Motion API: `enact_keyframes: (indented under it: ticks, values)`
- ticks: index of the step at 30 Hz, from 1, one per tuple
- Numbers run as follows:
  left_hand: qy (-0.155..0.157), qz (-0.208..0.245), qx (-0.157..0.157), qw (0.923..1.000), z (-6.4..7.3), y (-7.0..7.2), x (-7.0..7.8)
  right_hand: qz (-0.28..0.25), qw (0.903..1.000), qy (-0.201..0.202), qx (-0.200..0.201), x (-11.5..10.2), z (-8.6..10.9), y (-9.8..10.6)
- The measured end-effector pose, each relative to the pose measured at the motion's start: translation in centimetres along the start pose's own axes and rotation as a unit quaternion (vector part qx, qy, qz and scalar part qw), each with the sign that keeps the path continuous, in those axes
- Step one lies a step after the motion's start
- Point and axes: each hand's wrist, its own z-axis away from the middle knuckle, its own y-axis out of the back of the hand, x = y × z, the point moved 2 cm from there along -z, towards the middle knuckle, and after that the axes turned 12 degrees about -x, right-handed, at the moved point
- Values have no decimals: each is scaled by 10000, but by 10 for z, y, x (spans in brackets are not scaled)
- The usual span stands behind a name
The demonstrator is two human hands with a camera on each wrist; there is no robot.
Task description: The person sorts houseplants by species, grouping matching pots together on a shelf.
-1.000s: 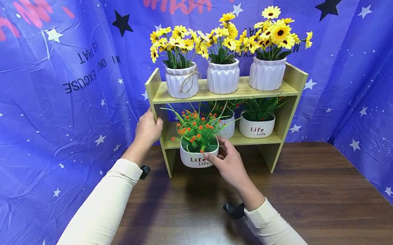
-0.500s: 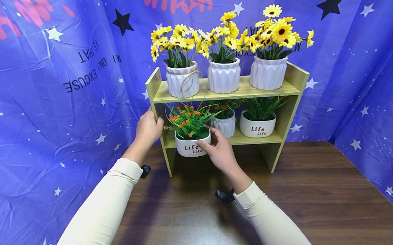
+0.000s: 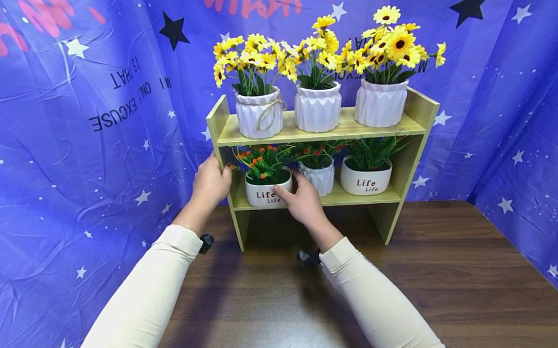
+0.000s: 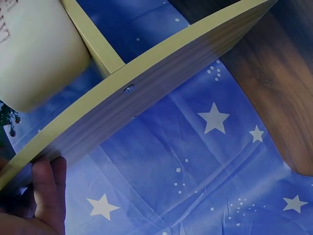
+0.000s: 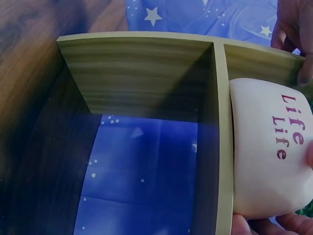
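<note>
My right hand holds a white oval flowerpot by its right end, thumb on the front beside the red "Life" lettering. Green leaves and small orange flowers fill the pot. It sits upright at the left end of the lower board of a wooden shelf, its base right at the board's front edge. In the right wrist view the pot lies close against that board. My left hand grips the front edge of the shelf's left side panel, fingers outside and thumb inside.
On the lower board stand a white ribbed pot with red flowers and another white "Life" pot. Several yellow daisies in three ribbed white pots line the top board. The shelf stands on a brown wooden table before a blue star-patterned cloth.
My right hand has moved the flowerpot away from me and slightly left, from in front of the shelf to its lower board. My left hand keeps its grip on the side panel.
</note>
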Motion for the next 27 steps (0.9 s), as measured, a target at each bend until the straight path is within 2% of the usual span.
enact_keyframes:
  ticks: [8, 20, 24, 27]
  values:
    - [-40, 46, 27, 10000, 3, -1, 0, 175, 9997, 122, 100, -3, -10, -7]
    - [-53, 151, -34, 9999, 6, -4, -1, 18, 9999, -97, 96, 3, -13, -12]
    - [-127, 633, 18, 9979, 20, -13, -6, -139, 9999, -67, 61, 7, -2, -11]
    - [-87, 1093, 157, 9938, 42, -26, -9, -395, 9992, 26, 51, 8, 16, -8]
